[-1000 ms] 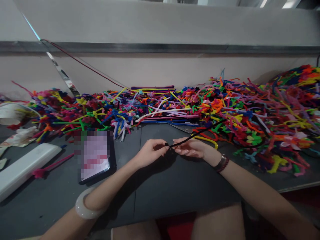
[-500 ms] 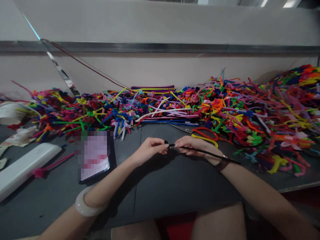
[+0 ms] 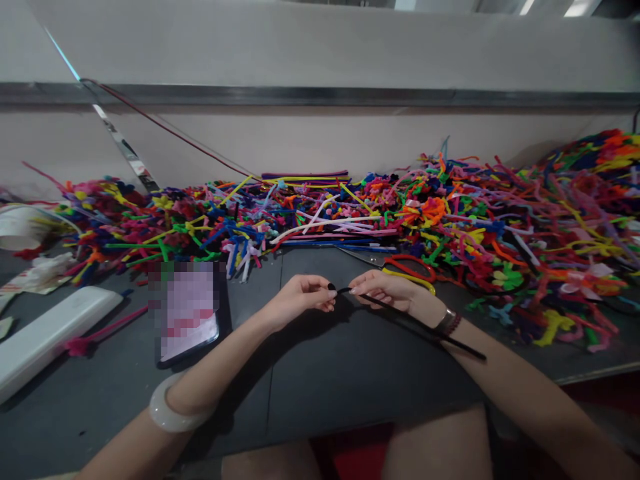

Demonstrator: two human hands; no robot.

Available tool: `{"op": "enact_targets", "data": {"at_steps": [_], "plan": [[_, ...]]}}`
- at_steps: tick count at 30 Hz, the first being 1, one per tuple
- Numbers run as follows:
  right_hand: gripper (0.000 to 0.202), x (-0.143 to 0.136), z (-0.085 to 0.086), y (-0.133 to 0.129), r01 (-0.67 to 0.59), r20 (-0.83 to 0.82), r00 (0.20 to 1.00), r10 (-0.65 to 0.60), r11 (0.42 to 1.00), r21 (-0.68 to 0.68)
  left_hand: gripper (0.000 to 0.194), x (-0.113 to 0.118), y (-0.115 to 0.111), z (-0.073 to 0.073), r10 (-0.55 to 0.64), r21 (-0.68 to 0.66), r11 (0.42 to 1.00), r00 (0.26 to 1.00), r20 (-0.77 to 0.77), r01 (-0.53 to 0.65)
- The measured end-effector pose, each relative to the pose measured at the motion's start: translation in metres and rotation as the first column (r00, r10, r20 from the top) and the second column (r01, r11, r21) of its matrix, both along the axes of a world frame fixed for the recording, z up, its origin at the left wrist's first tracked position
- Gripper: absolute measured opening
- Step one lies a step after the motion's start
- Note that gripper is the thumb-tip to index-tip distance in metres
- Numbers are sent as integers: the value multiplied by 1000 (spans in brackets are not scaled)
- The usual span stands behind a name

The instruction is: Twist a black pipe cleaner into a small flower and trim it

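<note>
Pinching a black stem, left hand (image 3: 306, 298) and right hand (image 3: 387, 292) nearly meeting, wrists apart.

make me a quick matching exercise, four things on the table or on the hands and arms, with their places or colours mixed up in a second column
Things
1. black stem
2. scissors
3. white bangle
4. long white case

Places or colours
A. around the left forearm
B. to the left of the phone
C. between the fingertips of the left hand and the right hand
D. one orange-red handle and one yellow one

Right pairs: 1-C, 2-D, 3-A, 4-B
</note>
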State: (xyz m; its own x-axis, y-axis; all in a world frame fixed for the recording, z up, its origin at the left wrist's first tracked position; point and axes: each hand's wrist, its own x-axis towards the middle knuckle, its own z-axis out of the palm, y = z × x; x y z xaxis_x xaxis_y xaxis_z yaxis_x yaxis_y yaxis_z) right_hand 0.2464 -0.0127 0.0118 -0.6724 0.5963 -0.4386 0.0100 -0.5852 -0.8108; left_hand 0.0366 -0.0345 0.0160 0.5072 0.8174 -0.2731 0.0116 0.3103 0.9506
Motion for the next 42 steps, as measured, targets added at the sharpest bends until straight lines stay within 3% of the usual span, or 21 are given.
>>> {"op": "enact_targets", "data": {"at_steps": [5, 15, 23, 42], "plan": [[18, -2, 1, -2, 54, -6, 999, -54, 998, 40, 21, 0, -3, 2, -77, -60, 995, 997, 11, 77], [20, -10, 5, -8, 184, -57, 983, -176, 955, 230, 16, 1, -3, 0, 21, -145, 989, 995, 93, -7], [20, -14, 1, -10, 207, -98, 977, -187, 943, 260, 17, 4, -7, -1, 49, -118, 993, 987, 155, -31], [24, -22, -6, -14, 333, -109, 943, -315, 891, 309, 17, 8, -10, -3, 78, -112, 992, 987, 139, -62]]}}
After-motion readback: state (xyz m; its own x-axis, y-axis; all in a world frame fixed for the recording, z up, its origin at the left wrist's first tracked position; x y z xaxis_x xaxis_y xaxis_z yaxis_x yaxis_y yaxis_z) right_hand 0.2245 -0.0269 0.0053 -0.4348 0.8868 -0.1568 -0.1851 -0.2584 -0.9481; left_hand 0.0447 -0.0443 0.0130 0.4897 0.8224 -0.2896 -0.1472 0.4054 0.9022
